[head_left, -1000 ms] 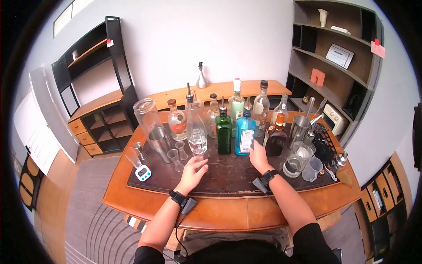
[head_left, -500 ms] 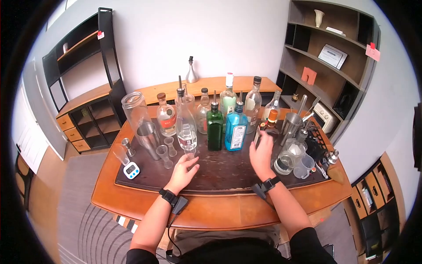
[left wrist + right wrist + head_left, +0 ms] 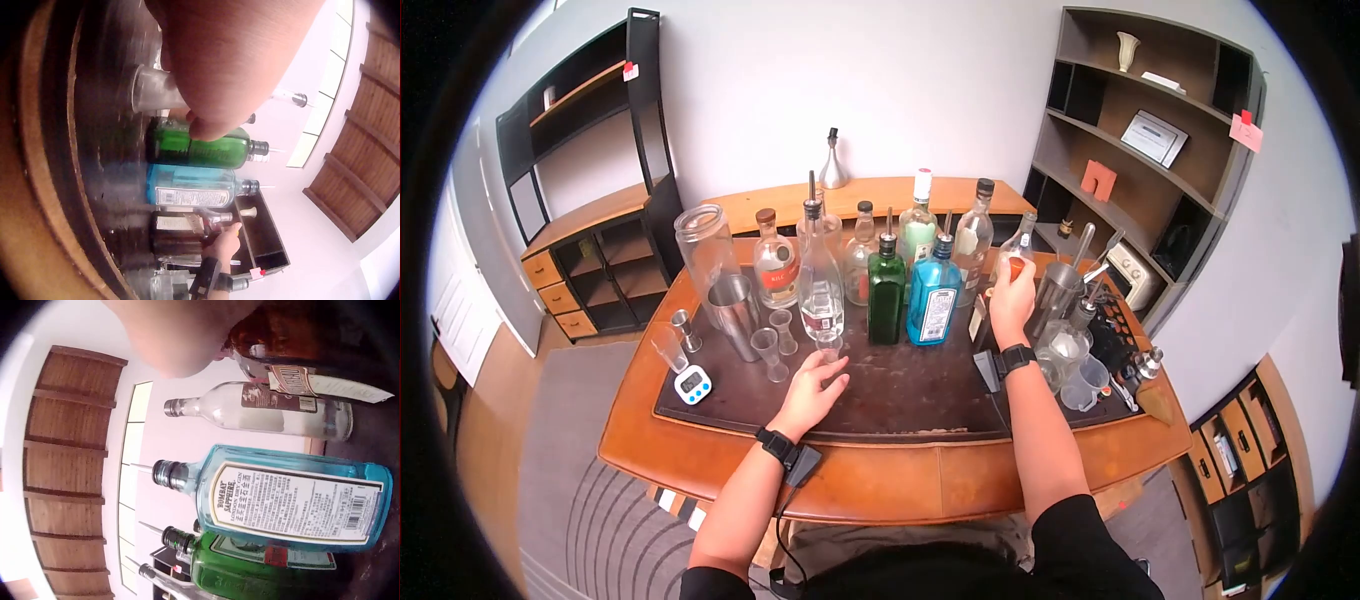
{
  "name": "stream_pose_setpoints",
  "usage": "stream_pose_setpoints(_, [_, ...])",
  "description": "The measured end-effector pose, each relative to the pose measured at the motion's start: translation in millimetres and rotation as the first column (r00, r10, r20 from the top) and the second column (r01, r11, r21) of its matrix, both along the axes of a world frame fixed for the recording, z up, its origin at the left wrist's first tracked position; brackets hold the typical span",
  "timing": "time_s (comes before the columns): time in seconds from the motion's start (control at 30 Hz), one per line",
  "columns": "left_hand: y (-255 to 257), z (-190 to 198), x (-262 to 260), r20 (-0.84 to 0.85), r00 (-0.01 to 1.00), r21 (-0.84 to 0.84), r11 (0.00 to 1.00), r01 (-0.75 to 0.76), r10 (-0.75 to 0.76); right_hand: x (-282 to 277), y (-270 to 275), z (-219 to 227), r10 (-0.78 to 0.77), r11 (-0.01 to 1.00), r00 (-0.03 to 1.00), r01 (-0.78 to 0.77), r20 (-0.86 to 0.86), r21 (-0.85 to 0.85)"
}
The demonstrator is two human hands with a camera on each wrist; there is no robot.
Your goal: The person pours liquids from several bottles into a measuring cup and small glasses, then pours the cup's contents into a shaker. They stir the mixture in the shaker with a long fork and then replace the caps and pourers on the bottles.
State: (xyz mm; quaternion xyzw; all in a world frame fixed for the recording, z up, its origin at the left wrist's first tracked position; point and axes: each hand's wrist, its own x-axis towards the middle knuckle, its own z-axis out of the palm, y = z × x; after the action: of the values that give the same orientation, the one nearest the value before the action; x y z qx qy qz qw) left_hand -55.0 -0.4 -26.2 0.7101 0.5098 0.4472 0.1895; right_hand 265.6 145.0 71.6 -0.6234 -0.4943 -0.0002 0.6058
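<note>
My right hand (image 3: 1012,303) is at the top of the dark brown liquor bottle (image 3: 294,337), its fingers curled round the neck just below the orange cap (image 3: 1017,266). Much of that bottle is hidden behind the hand in the head view; its cream label faces the blue gin bottle (image 3: 935,300). On the left, my other hand (image 3: 810,392) lies low over the dark mat with loosely bent fingers. Their tips are right by a small clear cup (image 3: 150,90). A green bottle (image 3: 887,298) and a tall clear bottle with a pourer (image 3: 821,285) stand beyond.
Left of the hands stand a metal shaker tin (image 3: 735,315), hourglass-shaped glasses (image 3: 767,352) and a white timer (image 3: 693,384). To the right are a mixing glass (image 3: 1062,345), a plastic measuring jug (image 3: 1084,384) and a tin of bar tools (image 3: 1055,290). Several bottles line the back.
My right hand has left the blue bottle and moved right to the brown bottle's neck. The left hand keeps its place by the small cup. The head view has shifted slightly.
</note>
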Motion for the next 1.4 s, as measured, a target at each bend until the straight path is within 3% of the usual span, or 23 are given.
stream_pose_setpoints(0.17, [1.6,0.8,0.9,-0.04,0.999,0.036,0.999,-0.003,0.004,-2.4,-4.4,-17.5,-0.02,0.999,0.998,0.018,0.053,0.038])
stream_pose_setpoints(0.2, [0.3,3.3,1.1,-0.028,1.0,0.016,1.0,0.004,-0.003,-4.9,-5.2,-19.9,-0.027,0.99,0.999,0.021,0.038,0.136])
stream_pose_setpoints(0.33, [-0.4,3.5,1.6,-0.029,1.0,0.033,0.999,0.001,0.0,-6.0,-16.5,-15.3,0.072,0.996,0.995,-0.067,-0.075,0.064])
stream_pose_setpoints(0.43, [-0.2,4.8,2.6,-0.021,1.0,-0.005,1.0,0.002,-0.002,1.5,-4.3,-28.7,0.087,0.992,0.996,-0.084,-0.031,0.089])
stream_pose_setpoints(0.53, [1.3,1.8,1.3,-0.036,0.999,0.052,0.999,0.013,-0.011,4.1,0.7,-34.3,0.024,0.981,0.992,-0.048,0.127,0.188])
stream_pose_setpoints(0.63, [0.9,1.1,1.6,-0.021,1.0,0.019,1.0,0.02,-0.019,3.7,-4.1,-31.9,0.111,0.983,0.992,-0.118,0.058,0.137])
stream_pose_setpoints(0.7, [0.8,1.8,2.1,-0.017,1.0,0.025,1.0,0.012,-0.012,9.9,5.4,-37.7,-0.02,0.94,1.0,0.027,-0.024,0.34])
stream_pose_setpoints(0.83, [0.7,3.3,2.2,-0.015,1.0,-0.003,1.0,0.007,-0.007,0.2,-16.1,-21.8,0.24,0.947,0.936,-0.168,-0.259,0.272])
stream_pose_setpoints(0.97, [0.1,4.7,1.8,-0.046,0.999,-0.02,1.0,0.001,-0.002,12.4,3.8,-39.9,0.147,0.938,0.98,-0.094,-0.137,0.335])
stream_pose_setpoints(1.03, [-0.4,6.2,2.1,-0.046,0.999,-0.034,0.999,-0.005,0.004,16.9,9.8,-44.1,0.242,0.92,0.936,-0.139,-0.255,0.365])
stream_pose_setpoints(1.13, [-5.7,12.5,3.3,-0.031,0.999,-0.023,0.999,0.034,-0.035,5.5,-6.7,-33.3,0.288,0.907,0.941,-0.21,-0.176,0.364])
stream_pose_setpoints(1.23, [-30.2,41.7,0.2,0.023,0.995,-0.027,0.995,0.098,-0.097,1.3,-16.1,-26.6,0.33,0.93,0.915,-0.273,-0.231,0.247])
stream_pose_setpoints(1.3, [-52.6,60.0,-13.6,0.06,0.989,-0.09,0.985,0.144,-0.138,10.5,-4.3,-34.0,0.35,0.919,0.89,-0.264,-0.294,0.293])
stream_pose_setpoints(1.37, [-76.2,73.6,-31.5,0.098,0.991,-0.123,0.987,0.099,-0.087,16.5,1.1,-38.2,0.373,0.905,0.86,-0.255,-0.347,0.34])
stream_pose_setpoints(1.4, [-85.3,73.5,-41.2,0.082,0.997,-0.128,0.992,0.018,-0.008,14.2,-2.0,-36.0,0.341,0.911,0.898,-0.243,-0.278,0.332])
